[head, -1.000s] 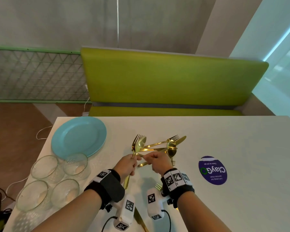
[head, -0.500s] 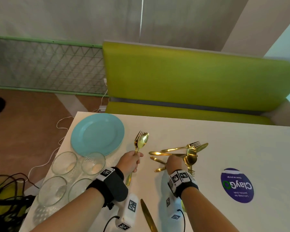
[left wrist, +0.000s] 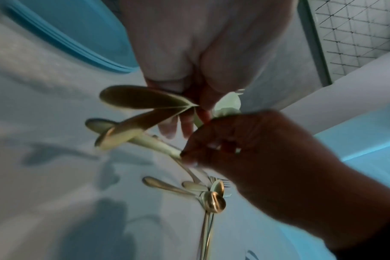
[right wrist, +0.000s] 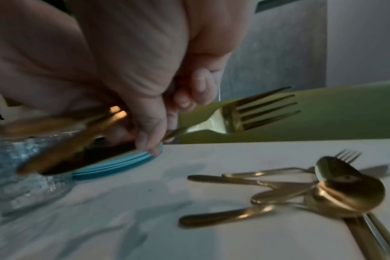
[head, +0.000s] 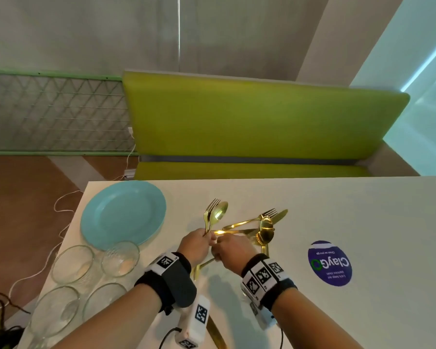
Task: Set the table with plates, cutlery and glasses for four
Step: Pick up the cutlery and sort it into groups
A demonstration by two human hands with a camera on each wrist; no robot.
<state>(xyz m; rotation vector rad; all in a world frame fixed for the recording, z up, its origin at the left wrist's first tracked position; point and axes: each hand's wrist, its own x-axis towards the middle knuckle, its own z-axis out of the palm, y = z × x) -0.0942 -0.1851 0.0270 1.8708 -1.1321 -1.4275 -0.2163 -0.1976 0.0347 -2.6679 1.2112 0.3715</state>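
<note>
Cutlery being sorted into place sets: left hand [head: 195, 244] is gripping a gold fork [head: 210, 210] and spoon [head: 218, 213] upright by their handles, apparently bundling one setting; right hand [head: 230, 250] is pinching another gold piece, bringing it alongside. Remaining cutlery pile [head: 261, 226] is lying just beyond the right hand; stacked plates [head: 122, 214] and glasses [head: 72, 264] are waiting left.

White table [head: 337, 205] is carrying blue plates [head: 122, 214] at ten o'clock, four glasses [head: 72, 263] at eight, gold cutlery pile [head: 261, 226] lying centre, purple sticker [head: 329, 263] at three.
</note>
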